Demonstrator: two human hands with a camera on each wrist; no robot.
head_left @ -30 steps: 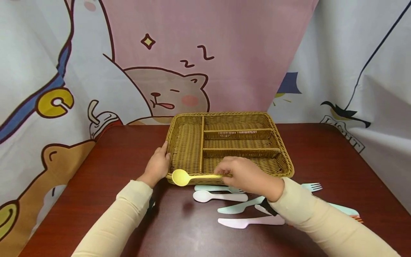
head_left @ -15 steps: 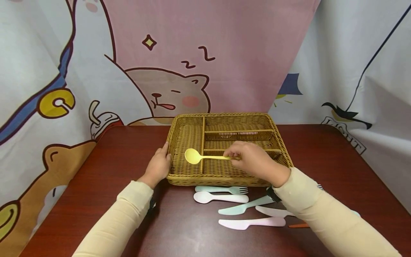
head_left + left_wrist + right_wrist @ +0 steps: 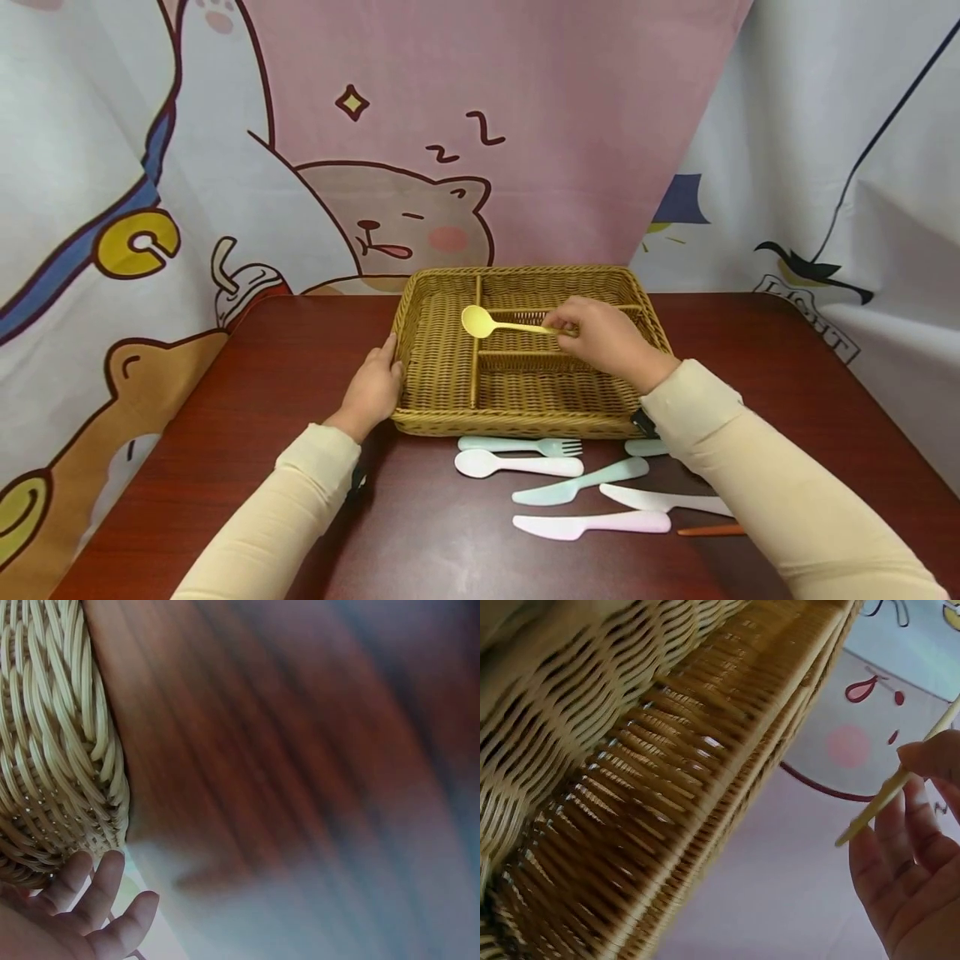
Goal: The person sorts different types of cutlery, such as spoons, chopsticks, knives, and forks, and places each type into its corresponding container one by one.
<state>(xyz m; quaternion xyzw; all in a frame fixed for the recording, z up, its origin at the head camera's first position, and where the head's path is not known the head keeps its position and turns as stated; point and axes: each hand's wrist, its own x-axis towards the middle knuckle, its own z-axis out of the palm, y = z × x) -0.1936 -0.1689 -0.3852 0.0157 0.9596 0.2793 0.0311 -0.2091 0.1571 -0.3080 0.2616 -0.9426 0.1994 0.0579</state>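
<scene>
My right hand [image 3: 603, 333] pinches the handle of a yellow spoon [image 3: 477, 322] between thumb and fingers. In the head view the spoon is over the middle of a wicker basket [image 3: 525, 423] with several compartments, its bowl pointing left. The right wrist view shows the handle end [image 3: 870, 815] of the spoon in the hand, above the basket's woven divider [image 3: 667, 795]. My left hand [image 3: 371, 387] rests against the basket's left side. Seen from the left wrist, its fingers [image 3: 105, 889] lie loosely spread at the wicker wall [image 3: 67, 742].
In front of the basket lie a mint fork [image 3: 517, 446], a white spoon [image 3: 525, 465], a mint knife [image 3: 577, 483], a pink knife [image 3: 592, 523] and a white knife [image 3: 663, 500]. An orange handle [image 3: 708, 530] and another mint piece [image 3: 645, 448] are partly under the right sleeve. Printed cloth hangs behind the table.
My right hand has carried the yellow spoon from the basket's front rim back and slightly right, over its middle compartment. The left hand has stayed at the basket's left side.
</scene>
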